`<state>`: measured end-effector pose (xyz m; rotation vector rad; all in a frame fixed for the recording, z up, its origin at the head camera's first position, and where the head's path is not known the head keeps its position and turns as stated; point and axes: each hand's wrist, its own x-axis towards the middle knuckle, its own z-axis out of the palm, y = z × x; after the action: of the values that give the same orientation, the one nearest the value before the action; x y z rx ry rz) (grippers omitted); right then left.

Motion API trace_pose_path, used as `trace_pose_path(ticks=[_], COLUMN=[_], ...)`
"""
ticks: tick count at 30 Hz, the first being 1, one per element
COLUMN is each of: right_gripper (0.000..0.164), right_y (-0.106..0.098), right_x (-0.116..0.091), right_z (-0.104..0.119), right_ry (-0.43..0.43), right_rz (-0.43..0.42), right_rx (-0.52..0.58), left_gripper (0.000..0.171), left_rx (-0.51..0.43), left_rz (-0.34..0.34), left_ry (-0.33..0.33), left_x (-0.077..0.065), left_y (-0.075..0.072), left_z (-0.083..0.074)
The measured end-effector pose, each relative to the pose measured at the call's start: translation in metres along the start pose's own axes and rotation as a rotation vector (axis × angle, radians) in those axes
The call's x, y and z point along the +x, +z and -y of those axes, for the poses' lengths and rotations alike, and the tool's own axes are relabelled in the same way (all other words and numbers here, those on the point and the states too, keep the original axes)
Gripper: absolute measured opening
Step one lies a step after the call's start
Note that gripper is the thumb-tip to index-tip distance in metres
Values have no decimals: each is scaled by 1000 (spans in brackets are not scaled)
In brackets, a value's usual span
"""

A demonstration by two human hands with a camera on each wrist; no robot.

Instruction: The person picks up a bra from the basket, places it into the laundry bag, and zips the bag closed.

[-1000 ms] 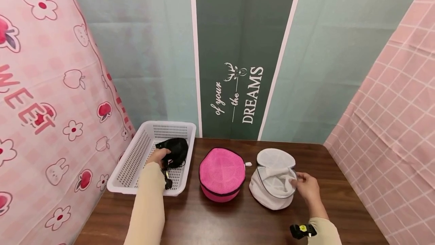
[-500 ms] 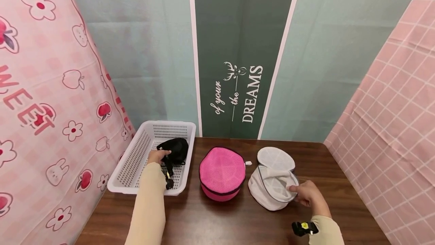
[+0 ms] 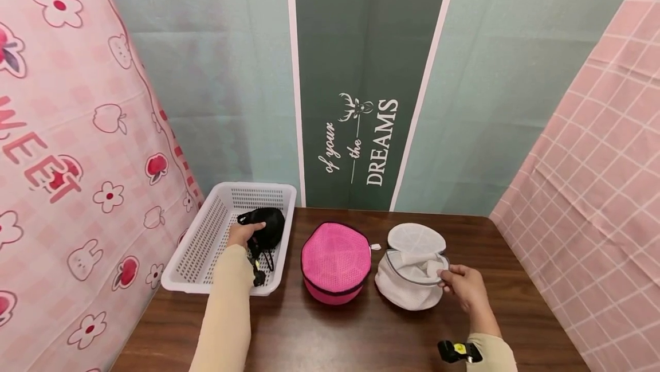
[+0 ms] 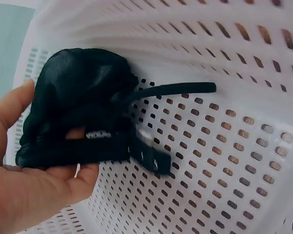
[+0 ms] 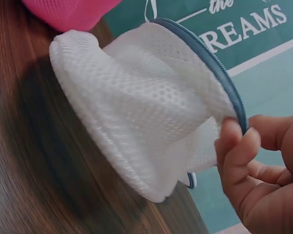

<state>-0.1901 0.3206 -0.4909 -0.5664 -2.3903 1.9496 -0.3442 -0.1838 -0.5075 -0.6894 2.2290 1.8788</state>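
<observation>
In the white basket, my left hand (image 3: 241, 234) grips a folded black bra (image 4: 83, 87). Its cup bulges upward, a strap sticks out, and the end of its hook band dangles over the basket's floor. On the right, my right hand (image 3: 466, 287) pinches the grey-blue zipper rim of a white mesh laundry bag (image 5: 132, 107) between thumb and fingers. The bag's round lid (image 3: 416, 238) is folded back behind it, so the mouth gapes. Its soft wall sags inward. Between the hands sits a pink mesh laundry bag (image 3: 336, 260) with black trim, its top closed over.
The perforated white basket (image 3: 196, 246) stands at the left of the brown wooden table (image 3: 330, 337). Behind the table hangs a green cloth (image 3: 345, 45) with lettering. Pink printed cloths line the left side (image 3: 129, 177) and the right side (image 3: 593, 188).
My left hand has shifted its hold on the bra, whose strap now hangs loose below. My right hand has drawn the white bag's rim outward and then up, changing its tilt.
</observation>
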Motion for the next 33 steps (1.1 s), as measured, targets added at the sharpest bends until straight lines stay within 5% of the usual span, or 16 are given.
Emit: trace_pose_path(ticks=[6,11,15,24,33], right_gripper=[37,9,12,14,32], right_y=[3,2,2,5,8], right_x=[0,2,3,0,1], right_z=[1,-2,-3,-6,-12], right_ry=[23,-47,-84,-97,-154], right_rz=[-28,-75,-99,-78,-115], right_rx=[49,-316,-508,-446,-396], left_gripper=[81,70,62,49,34], left_rx=[42,59,93,177,482], left_rz=[-36,11,58,97,7], left_ry=[4,4,34,158,309], left_x=[2,0,-3,-19,-36], left_y=[3,-3,-4,-2,-4], left_z=[-3,-14,-23,-33,-43])
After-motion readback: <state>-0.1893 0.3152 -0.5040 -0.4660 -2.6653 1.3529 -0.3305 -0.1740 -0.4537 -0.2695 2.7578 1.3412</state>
